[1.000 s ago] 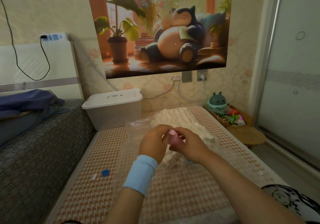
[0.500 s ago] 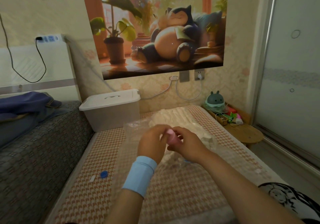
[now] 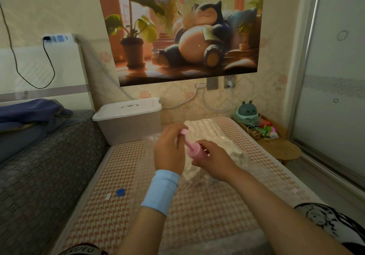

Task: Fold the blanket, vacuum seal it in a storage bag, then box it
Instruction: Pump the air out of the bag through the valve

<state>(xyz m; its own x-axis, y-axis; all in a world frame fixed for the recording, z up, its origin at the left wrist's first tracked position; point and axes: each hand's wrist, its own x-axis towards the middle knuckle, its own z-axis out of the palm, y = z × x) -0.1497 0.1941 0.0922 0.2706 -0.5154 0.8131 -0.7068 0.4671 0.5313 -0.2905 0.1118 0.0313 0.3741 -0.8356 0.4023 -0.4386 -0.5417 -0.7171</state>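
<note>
- While the vacuum storage bag lies flat on the bed mat, both hands meet just above it on a pink hand pump.
- The right hand has its fingers curled round the pump's smooth, stubby cylinder.
- The left hand closes on the thin rod and small knob at the pump's far end; motion blur hides the exact finger placement.
- A soft, light-blue wristband wraps the left wrist.
- The bag is clear, crinkled plastic film, glossy where it catches the light.
- Inside it, at the far end, sits the white blanket, fluffy and ribbed, pressed into a lumpy slab.
- The mat is woven in a fine tan-and-cream houndstooth pattern.
- A rectangular storage box of translucent plastic, with a white lid and a moulded handle, stands at the mat's far left corner, just beside the bag.
- A round blue cap and a small white clip lie together on the mat, left of the hands and apart from the bag.
- A round wooden stool to the right carries a rounded green plush toy.
- Grey, check-textured upholstery rises along the left side.
</note>
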